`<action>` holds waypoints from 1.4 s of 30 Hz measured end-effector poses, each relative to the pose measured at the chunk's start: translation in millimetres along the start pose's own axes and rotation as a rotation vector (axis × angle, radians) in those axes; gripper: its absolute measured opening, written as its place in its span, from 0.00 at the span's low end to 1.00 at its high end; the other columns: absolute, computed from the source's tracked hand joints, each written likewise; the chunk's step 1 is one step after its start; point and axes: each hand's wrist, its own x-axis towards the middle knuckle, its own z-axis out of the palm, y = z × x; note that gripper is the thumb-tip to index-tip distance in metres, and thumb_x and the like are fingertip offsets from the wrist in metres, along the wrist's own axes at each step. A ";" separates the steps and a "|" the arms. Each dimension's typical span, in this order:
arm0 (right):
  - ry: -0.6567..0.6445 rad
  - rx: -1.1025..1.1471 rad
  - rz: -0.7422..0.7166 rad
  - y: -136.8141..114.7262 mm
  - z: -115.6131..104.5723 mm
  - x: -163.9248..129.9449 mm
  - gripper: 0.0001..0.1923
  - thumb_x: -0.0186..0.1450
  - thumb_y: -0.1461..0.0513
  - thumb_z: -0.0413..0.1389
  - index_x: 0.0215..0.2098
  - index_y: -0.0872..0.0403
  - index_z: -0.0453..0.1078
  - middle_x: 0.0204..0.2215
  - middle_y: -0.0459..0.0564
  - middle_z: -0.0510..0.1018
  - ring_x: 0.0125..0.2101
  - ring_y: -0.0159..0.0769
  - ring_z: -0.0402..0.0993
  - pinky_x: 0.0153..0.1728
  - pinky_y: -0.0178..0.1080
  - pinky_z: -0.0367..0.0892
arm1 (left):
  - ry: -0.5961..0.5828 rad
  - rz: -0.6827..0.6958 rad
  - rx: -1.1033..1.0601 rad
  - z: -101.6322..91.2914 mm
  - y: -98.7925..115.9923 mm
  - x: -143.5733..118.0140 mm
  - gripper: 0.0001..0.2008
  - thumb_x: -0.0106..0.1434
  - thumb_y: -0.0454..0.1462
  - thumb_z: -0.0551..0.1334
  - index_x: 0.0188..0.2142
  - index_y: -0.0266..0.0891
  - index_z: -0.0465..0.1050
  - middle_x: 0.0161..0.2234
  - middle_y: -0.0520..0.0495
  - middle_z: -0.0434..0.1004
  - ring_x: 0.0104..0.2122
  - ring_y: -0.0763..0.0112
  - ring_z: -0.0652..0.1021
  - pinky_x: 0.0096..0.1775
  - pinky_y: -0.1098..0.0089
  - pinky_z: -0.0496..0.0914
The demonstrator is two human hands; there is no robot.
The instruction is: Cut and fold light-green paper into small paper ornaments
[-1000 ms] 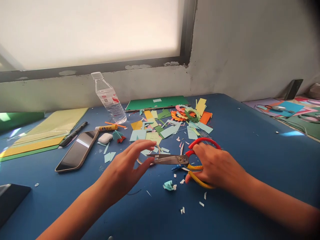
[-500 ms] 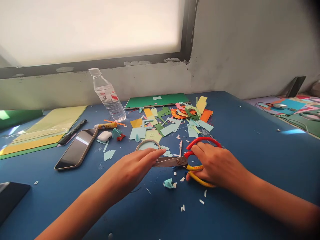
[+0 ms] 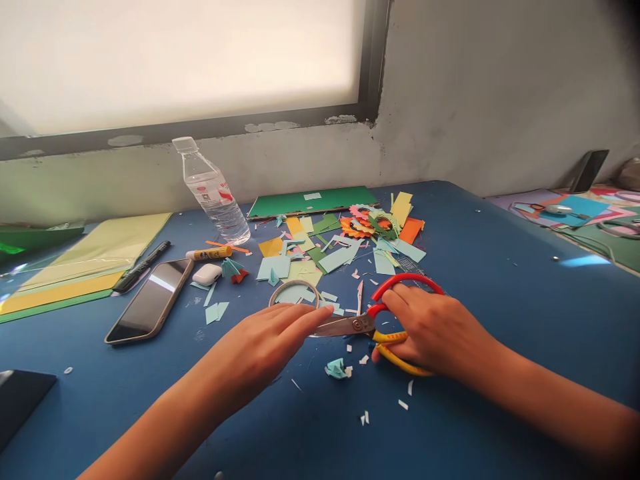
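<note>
Scissors (image 3: 357,325) with red and yellow handles lie across the middle of our view, over the blue table (image 3: 490,280), blades pointing left. The right hand (image 3: 427,327) is wrapped around the handles, a finger inside the red loop. The left hand (image 3: 265,340) lies over the blade end, palm down; whether its fingers pinch anything there, we cannot tell. For good handling, we judge that the right wrist should hold the blades level and steady, and that the left fingertips should sit on the flat of the metal, well off the cutting edges. Slow, light contact seems best, since those edges are out of our sight.

Hidden or unclear, largest first: the left thumb and palm, both out of sight; the blade tips, covered by the left fingers; the near side of a ring (image 3: 294,283), probably a tape roll, masked by the same hand; a slim pale object (image 3: 360,297) behind the scissors, unidentified; a tiny white spot by the left fingertips, which we cannot resolve.
</note>
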 end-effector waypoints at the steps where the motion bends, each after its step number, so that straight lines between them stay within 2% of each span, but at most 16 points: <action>1: -0.002 0.008 0.004 0.1 0.1 0.2 0.22 0.52 0.48 0.63 0.33 0.58 0.69 0.26 0.50 0.75 0.24 0.39 0.72 0.21 0.36 0.61 | 0.005 0.017 0.001 -0.8 0.1 0.4 0.23 0.64 0.26 0.51 0.57 0.40 0.60 0.43 0.40 0.77 0.39 0.64 0.78 0.40 0.68 0.73; 6: 0.006 0.046 0.028 2.1 0.8 0.0 0.25 0.53 0.44 0.60 0.33 0.57 0.68 0.24 0.49 0.74 0.23 0.38 0.71 0.20 0.35 0.60 | 0.038 0.065 0.040 -2.7 0.3 0.1 0.24 0.65 0.26 0.47 0.58 0.44 0.61 0.43 0.42 0.76 0.37 0.66 0.78 0.39 0.68 0.73; 10: -0.004 0.072 0.034 3.0 1.4 -1.0 0.23 0.55 0.45 0.58 0.34 0.56 0.67 0.26 0.49 0.74 0.24 0.38 0.72 0.20 0.35 0.60 | -0.001 -0.028 0.003 0.9 -2.3 -1.0 0.25 0.64 0.25 0.47 0.57 0.45 0.62 0.46 0.43 0.73 0.37 0.68 0.78 0.38 0.71 0.73; 13: -0.006 0.060 0.024 2.4 0.9 -0.9 0.24 0.53 0.45 0.60 0.34 0.56 0.67 0.25 0.49 0.74 0.24 0.37 0.71 0.20 0.35 0.59 | -0.020 -0.110 -0.085 3.9 -4.8 -0.1 0.20 0.65 0.27 0.51 0.55 0.44 0.62 0.47 0.43 0.71 0.39 0.70 0.78 0.38 0.73 0.73; 17: -0.003 0.027 0.001 1.3 -1.2 -0.4 0.24 0.50 0.47 0.63 0.32 0.56 0.67 0.23 0.47 0.73 0.22 0.37 0.69 0.19 0.35 0.58 | -0.063 -0.132 -0.125 5.2 -5.9 1.5 0.17 0.66 0.29 0.53 0.53 0.43 0.63 0.46 0.44 0.72 0.37 0.70 0.78 0.37 0.73 0.73; 21: -0.017 0.034 -0.025 0.8 -2.2 -0.6 0.23 0.50 0.47 0.63 0.31 0.56 0.66 0.24 0.48 0.73 0.22 0.36 0.69 0.19 0.35 0.57 | -0.086 -0.110 -0.096 2.8 -4.2 2.0 0.16 0.66 0.28 0.52 0.52 0.41 0.64 0.44 0.43 0.73 0.35 0.70 0.78 0.35 0.74 0.72; 24: -0.025 0.069 -0.003 1.2 -1.8 -1.1 0.23 0.50 0.48 0.64 0.32 0.56 0.66 0.24 0.47 0.73 0.22 0.36 0.69 0.19 0.35 0.57 | -0.094 -0.014 -0.040 -0.6 -1.9 2.9 0.19 0.65 0.26 0.49 0.52 0.39 0.65 0.44 0.41 0.74 0.38 0.66 0.78 0.36 0.71 0.72; 29: -0.021 0.143 0.031 3.8 -2.9 -2.3 0.26 0.49 0.45 0.63 0.33 0.56 0.66 0.24 0.46 0.74 0.22 0.36 0.71 0.19 0.35 0.58 | -0.007 0.150 0.087 -3.8 3.2 4.3 0.16 0.68 0.28 0.47 0.49 0.39 0.67 0.38 0.42 0.76 0.35 0.65 0.77 0.36 0.70 0.71; 31: -0.008 0.152 0.035 5.0 -4.3 -2.7 0.26 0.49 0.45 0.63 0.32 0.56 0.66 0.24 0.46 0.74 0.22 0.35 0.71 0.19 0.34 0.58 | 0.018 0.147 0.123 -4.5 5.4 4.9 0.15 0.69 0.30 0.47 0.49 0.40 0.67 0.37 0.44 0.76 0.35 0.67 0.76 0.36 0.71 0.71; 37: 0.015 0.177 0.018 5.4 -7.1 -2.5 0.29 0.44 0.44 0.66 0.31 0.56 0.65 0.23 0.44 0.73 0.21 0.34 0.71 0.18 0.35 0.58 | -0.007 0.121 0.193 -3.2 10.2 6.8 0.19 0.68 0.27 0.45 0.56 0.40 0.59 0.39 0.45 0.72 0.35 0.70 0.74 0.38 0.71 0.72; 42: -0.004 0.176 0.010 2.6 -7.5 -1.4 0.30 0.43 0.44 0.66 0.31 0.56 0.66 0.23 0.44 0.73 0.20 0.35 0.71 0.16 0.35 0.57 | -0.034 0.076 0.136 5.0 8.1 -1.3 0.24 0.65 0.24 0.44 0.59 0.40 0.54 0.41 0.43 0.67 0.33 0.70 0.72 0.37 0.70 0.73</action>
